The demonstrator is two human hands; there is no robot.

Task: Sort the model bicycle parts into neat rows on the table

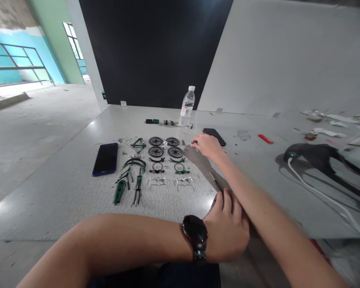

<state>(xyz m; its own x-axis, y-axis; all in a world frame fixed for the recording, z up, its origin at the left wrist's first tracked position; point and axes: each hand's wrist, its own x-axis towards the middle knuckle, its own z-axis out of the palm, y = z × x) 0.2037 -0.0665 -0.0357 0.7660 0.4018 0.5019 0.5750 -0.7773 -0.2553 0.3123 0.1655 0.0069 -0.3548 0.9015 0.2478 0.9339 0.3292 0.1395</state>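
Note:
My right hand (208,145) reaches forward over the table, its fingertips pinched on a small pale part (191,142) too tiny to name. Beside it lie several black spoked wheels (156,151). My left hand (228,224), with a black watch (195,230) on the wrist, is curled near the table's front edge under my right forearm. A thin pointed tool (215,180) sticks out ahead of its fingers; its other end is hidden. Left of the wheels are a green frame (139,145), a fork (138,188), curved mudguards (135,162) and a green flat piece (119,192).
Clear plastic pieces (184,183) lie nearer me. A blue-edged phone (105,159) rests left, a dark phone (214,137) behind my right hand. A water bottle (187,107) stands at the back. To the right are a red cutter (265,139) and a black device (315,156) with a white cable.

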